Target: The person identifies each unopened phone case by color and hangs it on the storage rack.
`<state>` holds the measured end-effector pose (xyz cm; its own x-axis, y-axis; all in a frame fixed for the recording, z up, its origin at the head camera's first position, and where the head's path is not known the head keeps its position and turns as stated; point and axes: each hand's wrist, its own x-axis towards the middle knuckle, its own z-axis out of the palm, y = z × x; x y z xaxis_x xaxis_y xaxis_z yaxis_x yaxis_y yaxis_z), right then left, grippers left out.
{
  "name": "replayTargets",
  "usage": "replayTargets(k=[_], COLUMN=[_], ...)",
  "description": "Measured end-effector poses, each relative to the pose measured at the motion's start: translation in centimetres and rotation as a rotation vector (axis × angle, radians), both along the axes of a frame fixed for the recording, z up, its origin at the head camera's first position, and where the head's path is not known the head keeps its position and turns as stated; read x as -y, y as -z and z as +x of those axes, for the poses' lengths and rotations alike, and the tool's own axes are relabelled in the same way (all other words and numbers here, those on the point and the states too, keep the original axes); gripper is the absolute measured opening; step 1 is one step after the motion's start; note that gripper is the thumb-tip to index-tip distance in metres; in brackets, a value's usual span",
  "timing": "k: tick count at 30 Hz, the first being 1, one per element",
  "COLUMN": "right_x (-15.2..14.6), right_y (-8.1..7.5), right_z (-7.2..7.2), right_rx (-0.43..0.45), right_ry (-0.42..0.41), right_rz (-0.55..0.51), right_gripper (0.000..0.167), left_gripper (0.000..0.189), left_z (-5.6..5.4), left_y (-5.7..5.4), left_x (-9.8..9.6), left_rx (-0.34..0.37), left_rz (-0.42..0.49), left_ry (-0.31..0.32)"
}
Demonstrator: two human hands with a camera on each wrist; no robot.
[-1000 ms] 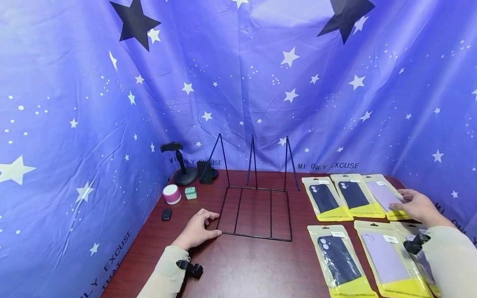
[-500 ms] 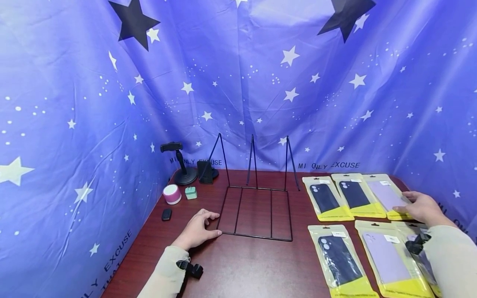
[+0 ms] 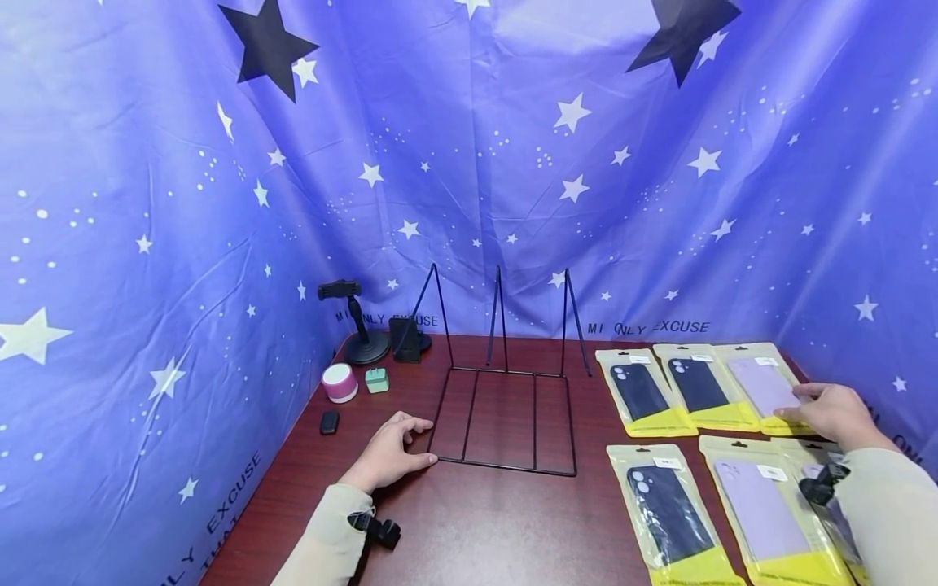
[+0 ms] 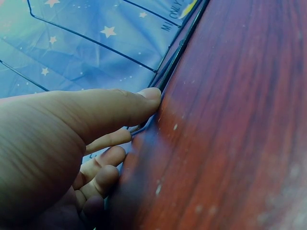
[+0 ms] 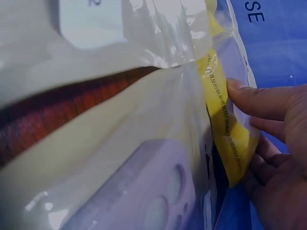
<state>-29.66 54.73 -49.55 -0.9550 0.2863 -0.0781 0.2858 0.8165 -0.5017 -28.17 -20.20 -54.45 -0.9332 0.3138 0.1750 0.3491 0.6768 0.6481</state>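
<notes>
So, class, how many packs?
6: back left pack, back middle pack, back right pack pinched by the right hand; front left pack, front middle pack, front right pack partly behind the sleeve. Others could be hidden.

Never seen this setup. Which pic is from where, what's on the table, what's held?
No robot: a person works bare-handed. The wide picture looks forward and down from the head; the close-ups come from the left and right wrists. On the glossy dark red table are a black wire rack, six clear plastic phone-case pouches with yellow ends and, to the left, a black upright holder, a pink-and-white round tub and a mint-green block. The left hand holds the rack's near left corner. The right hand pinches the yellow end of the back right lilac-case pouch.
</notes>
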Motion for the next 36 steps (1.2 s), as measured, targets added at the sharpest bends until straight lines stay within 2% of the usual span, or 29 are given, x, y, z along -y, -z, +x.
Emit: replayTargets(k=[5, 12, 20, 25, 28, 31, 36], right_x=[0.0, -0.4, 0.1, 0.7, 1.0, 1.2, 2.0], right_y=[0.0, 0.2, 0.0, -0.8, -1.1, -1.5, -2.6], right_z=[0.2, -0.1, 0.0, 0.6, 0.8, 0.7, 0.8], right_rx=[-0.077, -0.086, -0.183, -0.267, -0.316, -0.371, -0.447], right_ry=[-0.028, -0.053, -0.067, -0.009, 0.036, 0.096, 0.203], right_rz=[0.007, -0.027, -0.047, -0.116, -0.115, -0.101, -0.146], right_gripper=[0.089, 0.09, 0.075, 0.069, 0.063, 0.059, 0.061], left_gripper=[0.052, 0.053, 0.053, 0.053, 0.053, 0.053, 0.052], left_z=[0.0, -0.1, 0.0, 0.0, 0.0, 0.0, 0.0], left_y=[0.2, 0.3, 0.2, 0.2, 0.1, 0.1, 0.1], left_x=[0.1, 0.1, 0.0, 0.0, 0.0, 0.0, 0.0], left_rx=[-0.003, -0.013, -0.014, -0.013, -0.009, -0.008, -0.003], left_rz=[-0.002, -0.006, 0.002, 0.0, 0.002, 0.003, -0.002], left_ry=[-0.004, -0.003, 0.008, 0.007, 0.008, 0.007, 0.0])
